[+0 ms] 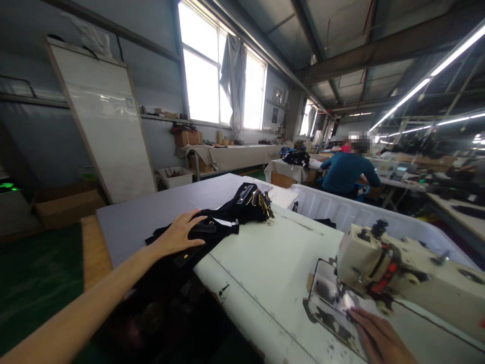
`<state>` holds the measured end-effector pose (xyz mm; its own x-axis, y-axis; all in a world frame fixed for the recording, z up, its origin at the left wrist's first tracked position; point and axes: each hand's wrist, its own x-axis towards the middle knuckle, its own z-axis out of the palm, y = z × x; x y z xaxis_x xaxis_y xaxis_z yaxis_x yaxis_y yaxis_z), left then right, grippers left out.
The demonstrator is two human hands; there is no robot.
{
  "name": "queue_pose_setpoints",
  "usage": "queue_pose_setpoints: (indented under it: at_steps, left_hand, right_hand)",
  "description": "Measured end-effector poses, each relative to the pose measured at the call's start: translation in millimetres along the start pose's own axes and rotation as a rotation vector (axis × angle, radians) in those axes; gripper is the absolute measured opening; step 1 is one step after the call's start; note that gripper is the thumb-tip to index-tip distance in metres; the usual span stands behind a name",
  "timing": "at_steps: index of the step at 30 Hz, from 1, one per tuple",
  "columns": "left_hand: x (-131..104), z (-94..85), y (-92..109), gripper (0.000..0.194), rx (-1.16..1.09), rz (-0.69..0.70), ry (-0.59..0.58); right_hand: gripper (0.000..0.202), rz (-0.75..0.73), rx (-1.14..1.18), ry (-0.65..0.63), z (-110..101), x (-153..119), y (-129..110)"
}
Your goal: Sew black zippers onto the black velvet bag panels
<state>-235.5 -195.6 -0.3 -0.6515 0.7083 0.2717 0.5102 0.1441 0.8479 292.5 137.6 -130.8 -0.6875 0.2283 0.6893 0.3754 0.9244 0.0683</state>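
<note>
Meanwhile the left hand [181, 233] lies open, fingers spread on black fabric pieces [212, 222] at the tabletop's [265, 263] far-left edge; the right hand [379, 336], open, rests flat by the sewing machine [373, 265] at the near-right edge.

Between your hands the white table [265, 263] lay bare, giving you room to pass. The sewing machine [373, 265] blocked the right, the heap of black pieces [227, 215] the left, and a white bin [352, 210] walled the far edge.
</note>
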Motion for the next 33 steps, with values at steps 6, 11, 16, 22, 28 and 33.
queue_pose_setpoints:
  at_steps: [6,11,16,22,28,33]
  left_hand:
    - [30,-14.5,-31,0.043,0.200,0.053,-0.017]
    - [17,-20.7,-39,0.037,0.239,0.030,0.164]
    - [-10,-1.5,-49,0.042,0.283,0.029,0.199]
    - [-2,4.3,-47,0.038,0.271,0.017,0.122]
    - [22,-37.1,-13,0.022,0.219,-0.026,0.283]
    - [7,29.1,15,0.022,0.156,0.046,0.055]
  right_hand:
    - [0.038,0.085,0.047,-0.025,-2,0,-8]
    - [0.039,0.170,0.057,-0.072,-7,1,-18]
    - [0.039,0.186,0.069,-0.065,-11,5,-23]
    - [0.039,0.201,0.120,-0.061,-13,8,-26]
    - [0.035,0.238,0.146,-0.069,-17,11,-30]
    - [0.032,0.294,0.185,-0.112,-28,20,-42]
